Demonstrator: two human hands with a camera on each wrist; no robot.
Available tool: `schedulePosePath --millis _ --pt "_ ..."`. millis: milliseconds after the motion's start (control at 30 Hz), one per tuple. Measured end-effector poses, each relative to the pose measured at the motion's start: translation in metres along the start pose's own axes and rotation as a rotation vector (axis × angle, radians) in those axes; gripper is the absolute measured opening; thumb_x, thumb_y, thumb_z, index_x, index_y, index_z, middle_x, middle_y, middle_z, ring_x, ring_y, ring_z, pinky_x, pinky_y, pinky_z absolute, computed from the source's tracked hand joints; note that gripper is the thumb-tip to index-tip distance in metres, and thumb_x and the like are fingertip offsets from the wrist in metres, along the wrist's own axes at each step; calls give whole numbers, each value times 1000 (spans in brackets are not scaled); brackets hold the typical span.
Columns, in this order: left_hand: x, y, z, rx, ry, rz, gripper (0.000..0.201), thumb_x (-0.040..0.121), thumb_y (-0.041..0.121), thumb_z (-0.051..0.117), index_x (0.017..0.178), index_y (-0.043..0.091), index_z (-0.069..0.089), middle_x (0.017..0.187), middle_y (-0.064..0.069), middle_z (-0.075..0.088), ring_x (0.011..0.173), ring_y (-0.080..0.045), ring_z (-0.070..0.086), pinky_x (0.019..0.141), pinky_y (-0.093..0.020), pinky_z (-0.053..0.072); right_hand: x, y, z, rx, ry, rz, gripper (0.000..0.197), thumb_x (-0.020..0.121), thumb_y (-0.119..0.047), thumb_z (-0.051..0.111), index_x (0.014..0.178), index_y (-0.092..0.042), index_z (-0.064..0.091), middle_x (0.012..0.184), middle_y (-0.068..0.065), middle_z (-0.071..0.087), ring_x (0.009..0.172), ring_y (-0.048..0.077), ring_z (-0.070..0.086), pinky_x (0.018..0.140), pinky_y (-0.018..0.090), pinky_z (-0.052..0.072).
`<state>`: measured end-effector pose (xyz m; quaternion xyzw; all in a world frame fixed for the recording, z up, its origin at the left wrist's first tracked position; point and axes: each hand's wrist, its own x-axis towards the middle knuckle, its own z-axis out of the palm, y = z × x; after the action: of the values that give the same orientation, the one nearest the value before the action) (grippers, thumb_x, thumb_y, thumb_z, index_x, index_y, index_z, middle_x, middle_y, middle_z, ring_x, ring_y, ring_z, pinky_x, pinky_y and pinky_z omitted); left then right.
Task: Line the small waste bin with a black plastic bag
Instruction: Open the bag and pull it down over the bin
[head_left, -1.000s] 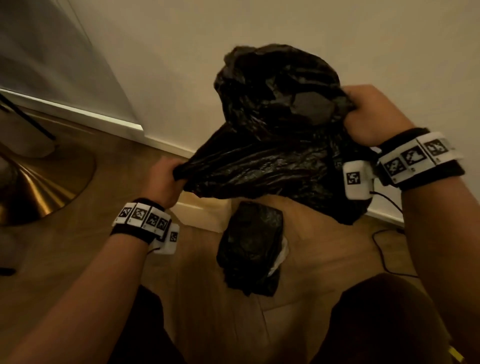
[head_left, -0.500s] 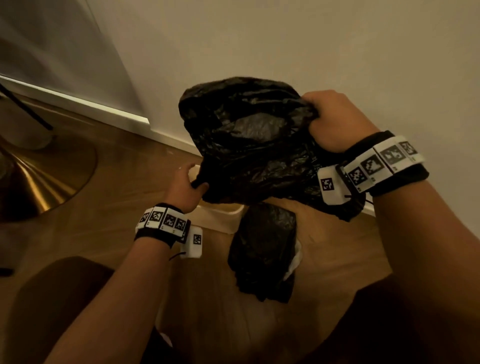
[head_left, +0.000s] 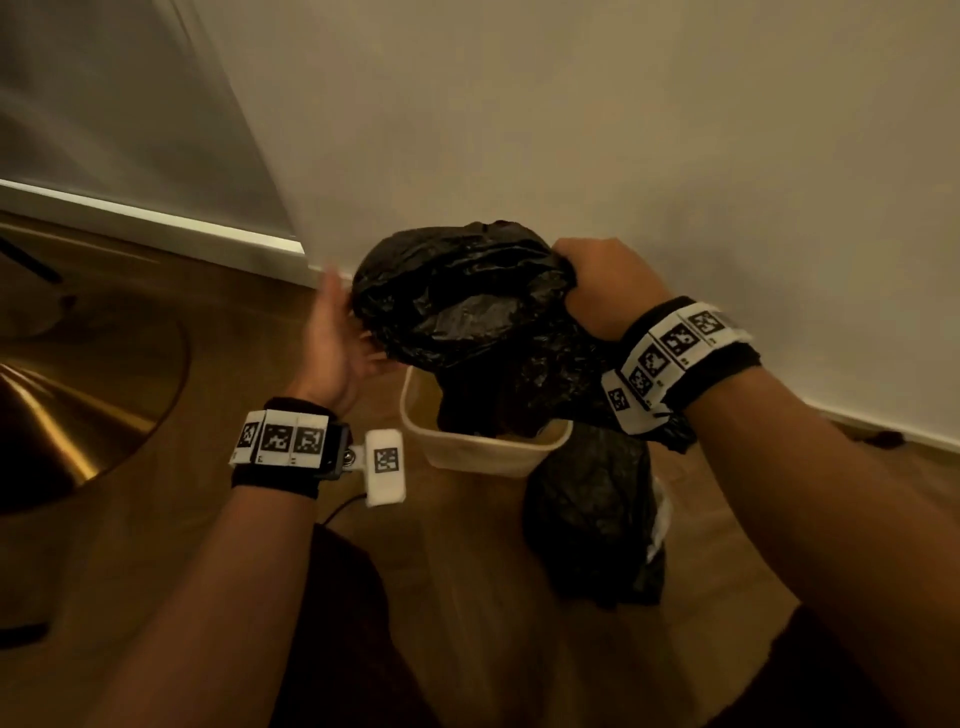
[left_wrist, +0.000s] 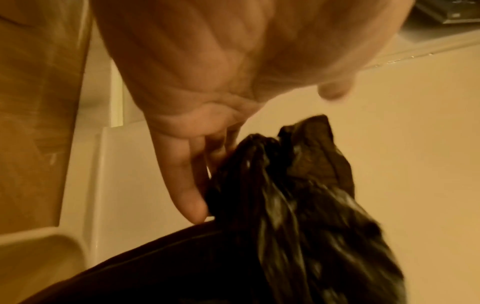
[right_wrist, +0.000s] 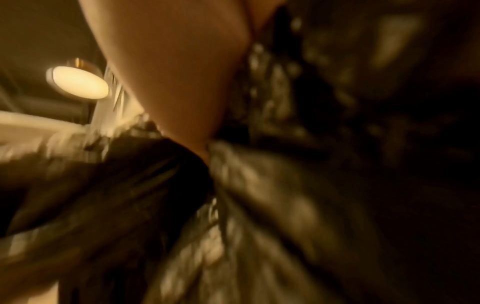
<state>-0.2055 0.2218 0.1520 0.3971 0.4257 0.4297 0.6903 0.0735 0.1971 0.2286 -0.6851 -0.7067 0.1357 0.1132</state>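
A crumpled black plastic bag (head_left: 462, 301) hangs over the small cream waste bin (head_left: 483, 457), its lower part dipping inside the rim. My right hand (head_left: 597, 286) grips the bag's right edge in a fist; the right wrist view is blurred, filled with black plastic (right_wrist: 285, 195). My left hand (head_left: 337, 332) is spread flat beside the bag's left side, straight fingers (left_wrist: 187, 185) touching the plastic (left_wrist: 298, 195) without holding it. The bin's corner (left_wrist: 39, 257) shows at the lower left of the left wrist view.
A second bundle of black bags (head_left: 597, 519) lies on the wooden floor just right of the bin. A brass lamp base (head_left: 78, 415) sits at the left. The white wall and skirting board (head_left: 156, 228) run close behind the bin. My dark-clad knees fill the bottom.
Both hands have lowered the bag onto the bin. The left hand has let go of the bag's edge and now lies flat against its side. The right hand keeps its grip.
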Motion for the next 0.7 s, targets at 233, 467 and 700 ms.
schedulePosePath --millis 233,467,700 --pt "29 -17 -14 372 169 70 59 76 39 77 129 20 60 123 3 67 116 -16 63 102 -43 49 6 -8 77 58 -86 -2 29 89 -27 56 115 -15 54 104 12 67 92 34 64 72 36 47" --pt "34 -44 -49 666 176 27 53 88 18 68 138 16 49 139 -7 56 125 -22 53 108 -40 41 -7 18 101 147 -439 46 110 72 -75 64 156 -30 10 150 0 45 131 23 51 109 40 42" --pt "24 -4 -70 929 339 68 68 80 22 77 138 15 43 138 -11 49 125 -25 50 103 -42 43 -14 47 56 270 -415 16 67 88 -68 51 146 -39 36 137 -9 56 119 13 57 108 39 43"
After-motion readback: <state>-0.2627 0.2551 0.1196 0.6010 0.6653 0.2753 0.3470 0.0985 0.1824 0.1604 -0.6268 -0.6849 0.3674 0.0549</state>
